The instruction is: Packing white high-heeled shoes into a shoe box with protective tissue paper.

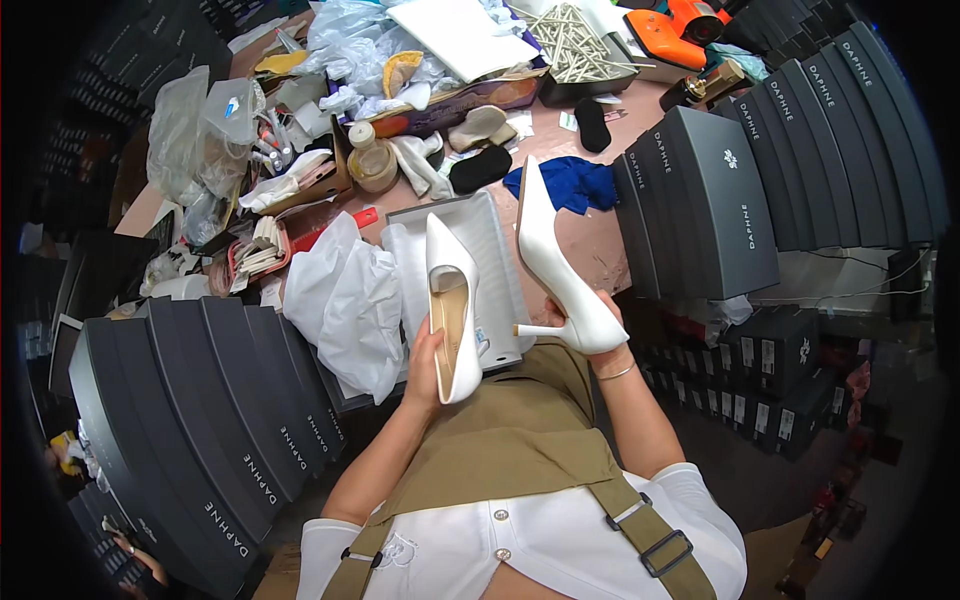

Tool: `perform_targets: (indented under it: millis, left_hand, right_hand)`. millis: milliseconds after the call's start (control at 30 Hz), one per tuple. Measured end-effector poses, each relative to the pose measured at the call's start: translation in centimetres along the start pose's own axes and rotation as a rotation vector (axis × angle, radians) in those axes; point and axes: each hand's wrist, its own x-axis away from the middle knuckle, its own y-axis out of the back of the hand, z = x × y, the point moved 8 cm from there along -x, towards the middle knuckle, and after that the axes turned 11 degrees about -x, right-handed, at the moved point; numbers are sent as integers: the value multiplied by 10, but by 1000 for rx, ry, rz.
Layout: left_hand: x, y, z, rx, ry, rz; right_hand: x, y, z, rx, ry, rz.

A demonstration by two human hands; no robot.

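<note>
My left hand (424,370) is closed around the heel end of a white pump (470,320), toe pointing away from me, its beige insole facing up. In my right hand (607,362) is a second white high-heeled pump (550,255), gripped near its heel and tilted on its side. Its toe points away and its slim heel points left, toward the first shoe. Beneath and between the shoes is an open shoe box (510,235) lined with white paper. Crumpled white tissue paper (340,300) spills over the box's left side.
Dark grey shoe boxes stand in stacks at left (190,400) and right (720,200). Farther back are a blue cloth (570,185), a bottle (370,160), black pads (480,170), a tray of pale sticks (570,45) and an orange tool (665,40). Another person's arm (145,560) shows lower left.
</note>
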Motion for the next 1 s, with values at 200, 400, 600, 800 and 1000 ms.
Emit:
perform_targets:
  millis: [200,400,600,800,1000]
  left_hand:
    - [27,19,-11,306,43,211]
    - [39,6,-4,837,149,480]
    - [50,0,-4,891,225,332]
    - [56,-1,11,959,269,587]
    - [60,3,-12,516,125,296]
  right_hand:
    - [1,11,-17,59,-100,21]
    - [2,12,-57,-71,-296,25]
    - [2,20,-74,78,-231,-109]
    - [8,18,-74,113,-229,-240]
    - [15,6,-74,131,-311,-109]
